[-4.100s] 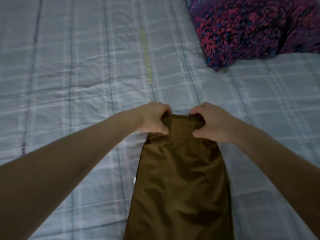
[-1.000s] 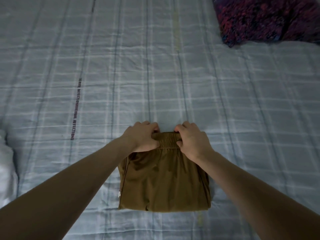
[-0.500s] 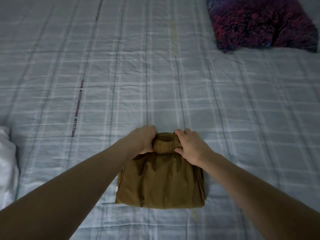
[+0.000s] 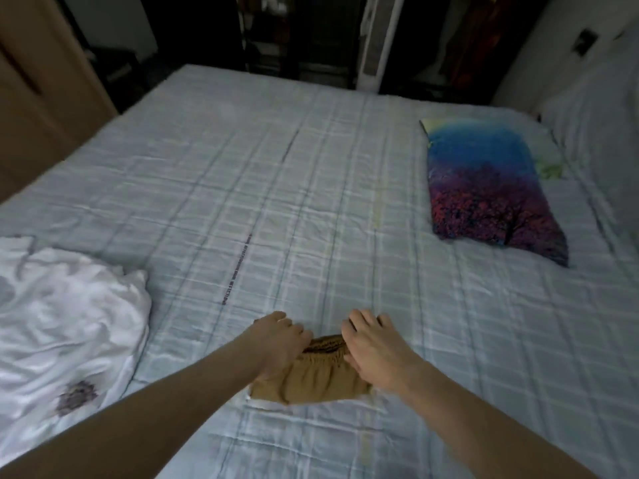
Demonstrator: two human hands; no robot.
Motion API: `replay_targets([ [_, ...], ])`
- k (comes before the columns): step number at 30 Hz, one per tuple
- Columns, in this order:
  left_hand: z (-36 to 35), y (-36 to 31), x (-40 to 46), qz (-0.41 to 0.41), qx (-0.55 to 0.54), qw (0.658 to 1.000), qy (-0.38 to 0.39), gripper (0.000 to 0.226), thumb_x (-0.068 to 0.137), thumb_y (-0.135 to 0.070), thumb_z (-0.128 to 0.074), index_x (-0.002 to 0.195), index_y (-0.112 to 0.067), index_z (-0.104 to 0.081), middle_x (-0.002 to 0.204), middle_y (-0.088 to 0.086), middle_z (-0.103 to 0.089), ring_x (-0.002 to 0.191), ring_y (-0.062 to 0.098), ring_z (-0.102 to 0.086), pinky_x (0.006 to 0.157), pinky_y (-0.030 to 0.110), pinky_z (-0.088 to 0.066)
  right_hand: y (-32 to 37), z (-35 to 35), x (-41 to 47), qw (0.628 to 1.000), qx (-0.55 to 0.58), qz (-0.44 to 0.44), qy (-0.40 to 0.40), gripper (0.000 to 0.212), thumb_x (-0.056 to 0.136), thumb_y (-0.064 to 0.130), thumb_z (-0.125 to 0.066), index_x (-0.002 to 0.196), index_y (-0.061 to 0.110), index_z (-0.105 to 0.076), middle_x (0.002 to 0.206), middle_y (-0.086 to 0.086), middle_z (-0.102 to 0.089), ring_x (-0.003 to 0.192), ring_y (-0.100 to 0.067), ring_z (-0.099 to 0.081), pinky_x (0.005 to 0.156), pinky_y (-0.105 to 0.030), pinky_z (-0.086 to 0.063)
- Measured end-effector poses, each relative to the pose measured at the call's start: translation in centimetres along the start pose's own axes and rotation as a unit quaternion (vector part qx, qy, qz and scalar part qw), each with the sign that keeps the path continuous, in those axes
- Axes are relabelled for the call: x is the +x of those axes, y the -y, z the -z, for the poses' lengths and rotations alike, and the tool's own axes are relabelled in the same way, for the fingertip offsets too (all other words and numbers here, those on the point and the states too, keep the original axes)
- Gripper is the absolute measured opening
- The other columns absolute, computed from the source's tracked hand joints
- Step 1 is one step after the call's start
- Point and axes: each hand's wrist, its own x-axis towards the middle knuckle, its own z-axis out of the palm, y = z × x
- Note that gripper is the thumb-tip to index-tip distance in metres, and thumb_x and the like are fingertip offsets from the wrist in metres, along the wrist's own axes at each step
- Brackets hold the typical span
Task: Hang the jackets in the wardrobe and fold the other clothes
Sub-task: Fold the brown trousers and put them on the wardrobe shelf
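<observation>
Shorts are folded down way smaller than a few seconds ago. Big checked bed, white bundle to the left, printed pillow far right. Brown shorts lie near me: soft, light, floppy; best held by the elastic waistband. Left hand grips it, right hand rests flat, fingers loose. No containers.

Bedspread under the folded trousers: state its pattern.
Pale blue plaid bedspread with white and dark lines, per the head view.

Dim room, plaid-sheeted bed, wooden door at left, dark wardrobe beyond
</observation>
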Motion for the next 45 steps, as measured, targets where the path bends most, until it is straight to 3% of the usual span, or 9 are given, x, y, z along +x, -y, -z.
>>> replay_targets([
  [3, 5.1, 3.8, -5.8, 0.063, -0.028, 0.997, -0.022, 0.030, 0.100, -0.036, -0.039, 0.120, -0.014, -0.044, 0.110, 0.007, -0.060, 0.098, 0.028, -0.058, 0.088, 0.039, -0.043, 1.4, 6.7, 0.7, 0.994, -0.033, 0.063, -0.088, 0.035, 0.074, 0.040, -0.074, 0.091, 0.012, -0.062, 0.091, -0.006, -0.060, 0.084, -0.025, -0.058, 0.068, -0.038, -0.050],
  [8, 11.5, 8.9, -17.7, 0.115, 0.046, 0.984, -0.131, 0.034, 0.098, -0.039, -0.029, 0.113, -0.016, -0.050, 0.103, 0.002, -0.064, 0.095, 0.027, -0.060, 0.081, 0.038, -0.048, 6.5, 17.7, 3.2, 0.979, -0.025, 0.139, -0.149, 0.024, 0.100, 0.032, -0.043, 0.111, 0.011, -0.048, 0.101, -0.006, -0.056, 0.090, -0.026, -0.054, 0.069, -0.037, -0.044],
  [11, 13.2, 10.2, -26.2, 0.157, 0.066, 0.958, -0.231, 0.057, 0.086, -0.038, -0.010, 0.100, -0.015, -0.060, 0.083, 0.001, -0.068, 0.078, 0.025, -0.064, 0.068, 0.035, -0.049, 10.4, 23.9, 5.2, 0.954, -0.053, 0.197, -0.219, 0.019, 0.091, 0.032, -0.053, 0.095, 0.015, -0.045, 0.086, -0.004, -0.057, 0.077, -0.023, -0.057, 0.056, -0.032, -0.044],
  [14, 13.0, 10.6, -35.0, 0.230, 0.070, 0.936, -0.257, 0.062, 0.089, -0.045, -0.006, 0.108, -0.016, -0.058, 0.093, 0.000, -0.069, 0.086, 0.026, -0.063, 0.071, 0.037, -0.049, 16.6, 29.3, 7.0, 0.930, -0.086, 0.241, -0.265, 0.027, 0.081, 0.031, -0.069, 0.090, 0.014, -0.050, 0.084, -0.004, -0.057, 0.075, -0.023, -0.058, 0.053, -0.033, -0.049],
  [17, 11.5, 10.2, -44.3, 0.295, 0.084, 0.912, -0.274, 0.064, 0.089, -0.048, -0.006, 0.109, -0.019, -0.059, 0.095, -0.003, -0.069, 0.087, 0.024, -0.063, 0.068, 0.035, -0.048, 24.8, 33.2, 7.7, 0.899, -0.113, 0.293, -0.304, 0.027, 0.080, 0.033, -0.066, 0.090, 0.015, -0.050, 0.084, -0.004, -0.055, 0.075, -0.023, -0.056, 0.054, -0.033, -0.048],
  [25, 5.3, 3.6, -68.3, 0.430, 0.123, 0.867, -0.219, 0.027, 0.099, -0.048, -0.040, 0.104, -0.023, -0.051, 0.092, -0.008, -0.064, 0.083, 0.018, -0.061, 0.060, 0.030, -0.043, 48.3, 38.0, 6.4, 0.797, -0.100, 0.457, -0.382, 0.027, 0.085, 0.036, -0.058, 0.092, 0.015, -0.044, 0.089, -0.005, -0.051, 0.081, -0.024, -0.051, 0.063, -0.036, -0.049],
  [31, 2.0, -3.8, -81.9, 0.558, 0.118, 0.808, -0.149, 0.023, 0.096, -0.046, -0.049, 0.106, -0.026, -0.050, 0.092, -0.010, -0.063, 0.083, 0.017, -0.061, 0.063, 0.033, -0.051, 63.5, 39.2, 3.9, 0.768, -0.010, 0.558, -0.313, 0.025, 0.089, 0.039, -0.050, 0.098, 0.015, -0.050, 0.098, -0.001, -0.054, 0.090, -0.022, -0.057, 0.064, -0.035, -0.050],
  [35, 0.8, -7.0, -88.3, 0.624, 0.115, 0.762, -0.128, 0.024, 0.094, -0.046, -0.055, 0.110, -0.028, -0.052, 0.090, -0.012, -0.063, 0.081, 0.014, -0.061, 0.060, 0.032, -0.052, 71.0, 41.0, 2.6, 0.741, 0.059, 0.621, -0.251, 0.021, 0.095, 0.037, -0.054, 0.099, 0.022, -0.040, 0.103, 0.009, -0.043, 0.102, -0.014, -0.051, 0.072, -0.034, -0.050],
  [45, -3.1, -4.2, -97.1, 0.700, 0.071, 0.705, -0.086, 0.031, 0.099, -0.048, -0.042, 0.123, -0.031, -0.051, 0.105, -0.015, -0.064, 0.093, 0.013, -0.061, 0.067, 0.029, -0.050, 84.2, 44.3, 7.4, 0.684, 0.052, 0.682, -0.254, 0.022, 0.095, 0.038, -0.055, 0.103, 0.022, -0.042, 0.096, 0.014, -0.037, 0.083, -0.004, -0.036, 0.060, -0.024, -0.038],
])
